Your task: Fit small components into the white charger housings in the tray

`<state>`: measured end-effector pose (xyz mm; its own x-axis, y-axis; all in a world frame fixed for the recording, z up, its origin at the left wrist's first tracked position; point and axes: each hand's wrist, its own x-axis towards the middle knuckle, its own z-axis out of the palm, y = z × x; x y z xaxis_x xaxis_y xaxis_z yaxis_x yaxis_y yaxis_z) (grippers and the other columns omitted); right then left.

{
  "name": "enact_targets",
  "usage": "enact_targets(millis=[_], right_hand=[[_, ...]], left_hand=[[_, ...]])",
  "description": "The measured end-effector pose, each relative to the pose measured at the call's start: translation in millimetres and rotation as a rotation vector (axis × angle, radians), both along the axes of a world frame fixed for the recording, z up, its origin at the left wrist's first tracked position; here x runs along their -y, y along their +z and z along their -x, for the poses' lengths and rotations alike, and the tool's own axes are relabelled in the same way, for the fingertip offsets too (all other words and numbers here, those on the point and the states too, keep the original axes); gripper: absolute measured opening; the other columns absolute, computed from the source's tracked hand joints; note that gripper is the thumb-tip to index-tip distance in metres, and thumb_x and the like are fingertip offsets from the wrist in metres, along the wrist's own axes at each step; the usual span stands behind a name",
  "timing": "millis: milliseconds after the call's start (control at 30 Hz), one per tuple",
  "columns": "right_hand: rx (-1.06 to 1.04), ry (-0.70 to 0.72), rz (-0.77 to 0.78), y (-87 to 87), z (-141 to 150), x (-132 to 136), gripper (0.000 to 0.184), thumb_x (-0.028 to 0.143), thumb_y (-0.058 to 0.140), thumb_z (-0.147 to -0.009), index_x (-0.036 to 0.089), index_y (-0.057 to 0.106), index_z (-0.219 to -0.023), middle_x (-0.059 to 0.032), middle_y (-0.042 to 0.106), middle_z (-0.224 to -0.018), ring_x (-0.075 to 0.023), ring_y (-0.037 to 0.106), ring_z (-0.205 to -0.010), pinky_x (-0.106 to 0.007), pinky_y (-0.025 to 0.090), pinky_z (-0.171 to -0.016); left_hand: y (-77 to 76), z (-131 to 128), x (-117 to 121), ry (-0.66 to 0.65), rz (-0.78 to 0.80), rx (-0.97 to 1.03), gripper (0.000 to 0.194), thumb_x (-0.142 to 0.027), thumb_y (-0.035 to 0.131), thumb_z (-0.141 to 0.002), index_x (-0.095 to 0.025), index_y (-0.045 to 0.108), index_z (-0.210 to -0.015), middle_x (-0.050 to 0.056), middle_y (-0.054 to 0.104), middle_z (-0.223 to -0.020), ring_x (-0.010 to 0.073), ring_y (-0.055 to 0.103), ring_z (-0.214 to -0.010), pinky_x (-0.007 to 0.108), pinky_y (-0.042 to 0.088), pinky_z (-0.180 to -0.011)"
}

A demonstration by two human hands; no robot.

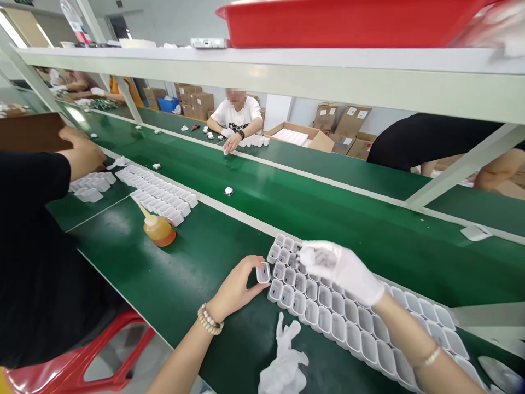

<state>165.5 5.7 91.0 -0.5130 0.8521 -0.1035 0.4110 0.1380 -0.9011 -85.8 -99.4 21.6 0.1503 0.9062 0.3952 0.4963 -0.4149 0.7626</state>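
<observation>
My bare left hand (240,284) pinches one small white plastic shell (263,272) at the left edge of a block of white plastic shells (348,323) standing in rows on the green bench (192,273). My right hand (342,268), in a white glove, hovers over the block's upper rows with its fingers curled around something small and white that is blurred. A spare white glove (285,361) lies crumpled on the bench in front of the block.
An amber squeeze bottle (158,229) stands to the left, beyond it more rows of white shells (158,196). A co-worker in black (33,241) sits at my left on a red chair (77,361). A green conveyor (311,202) runs past; a person in white (237,117) sits opposite. A red bin (348,22) sits on the shelf overhead.
</observation>
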Motion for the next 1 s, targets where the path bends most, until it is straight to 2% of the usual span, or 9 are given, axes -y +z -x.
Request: enact_targets(millis=[100, 167, 233, 333, 500, 700, 1000], right_hand=[[0.039, -0.022, -0.006, 3.9, 4, 50, 0.049, 0.035, 0.078, -0.072, 0.025, 0.067, -0.119, -0.0051, 0.073, -0.113, -0.0271, 0.069, -0.103, -0.049, 0.053, -0.097], [0.039, -0.042, 0.012, 1.3, 9, 71, 0.042, 0.032, 0.073, -0.075, 0.027, 0.066, -0.117, -0.0041, 0.073, -0.111, -0.0254, 0.07, -0.098, -0.047, 0.056, -0.091], [0.015, -0.048, 0.042, -2.7, 14, 80, 0.037, 0.031, 0.07, -0.077, 0.027, 0.065, -0.114, -0.0044, 0.074, -0.109, -0.0242, 0.071, -0.092, -0.045, 0.058, -0.087], [0.028, -0.06, 0.043, -7.1, 16, 82, 0.034, 0.033, 0.069, -0.077, 0.027, 0.065, -0.111, -0.0041, 0.074, -0.107, -0.0238, 0.07, -0.088, -0.045, 0.059, -0.085], [0.1, -0.047, 0.0, -7.2, 12, 83, 0.034, 0.034, 0.067, -0.08, 0.028, 0.066, -0.113, -0.0033, 0.072, -0.116, -0.0255, 0.069, -0.097, -0.046, 0.056, -0.09], [0.16, -0.013, -0.02, -4.7, 13, 88, 0.033, 0.032, 0.065, -0.083, 0.029, 0.066, -0.116, -0.0019, 0.074, -0.111, -0.0251, 0.071, -0.094, -0.043, 0.06, -0.084], [0.209, -0.062, -0.055, -5.4, 11, 92, 0.035, 0.033, 0.067, -0.082, 0.03, 0.068, -0.116, -0.0009, 0.075, -0.11, -0.027, 0.07, -0.099, -0.04, 0.061, -0.08]], left_hand=[[6.3, -5, 8, -0.057, 0.002, 0.199, 0.045, -0.018, 0.068, -0.086, -0.023, 0.041, -0.123, 0.014, 0.058, -0.127, 0.0257, 0.062, -0.117, 0.045, 0.054, -0.098], [10.5, -9, 11, -0.101, 0.001, 0.199, 0.042, -0.018, 0.068, -0.086, -0.023, 0.046, -0.121, 0.013, 0.06, -0.125, 0.0257, 0.063, -0.115, 0.043, 0.054, -0.098], [14.1, -12, 12, -0.132, -0.02, 0.14, 0.038, -0.02, 0.068, -0.087, -0.022, 0.05, -0.12, 0.013, 0.062, -0.124, 0.0265, 0.063, -0.115, 0.043, 0.054, -0.097], [16.6, -13, 11, -0.164, -0.075, 0.075, 0.038, -0.022, 0.066, -0.089, -0.023, 0.052, -0.124, 0.013, 0.063, -0.123, 0.0281, 0.061, -0.116, 0.045, 0.055, -0.095], [14.6, -10, 8, -0.169, -0.16, 0.045, 0.04, -0.025, 0.064, -0.092, -0.024, 0.052, -0.129, 0.014, 0.063, -0.122, 0.0282, 0.06, -0.114, 0.046, 0.055, -0.093], [14.4, -10, 9, -0.156, -0.177, 0.026, 0.037, -0.028, 0.062, -0.093, -0.025, 0.055, -0.129, 0.013, 0.064, -0.119, 0.0279, 0.061, -0.111, 0.046, 0.055, -0.092], [13.5, -12, 11, -0.129, -0.183, 0.068, 0.045, -0.029, 0.067, -0.091, -0.022, 0.052, -0.133, 0.014, 0.065, -0.12, 0.0281, 0.061, -0.111, 0.048, 0.055, -0.092]])
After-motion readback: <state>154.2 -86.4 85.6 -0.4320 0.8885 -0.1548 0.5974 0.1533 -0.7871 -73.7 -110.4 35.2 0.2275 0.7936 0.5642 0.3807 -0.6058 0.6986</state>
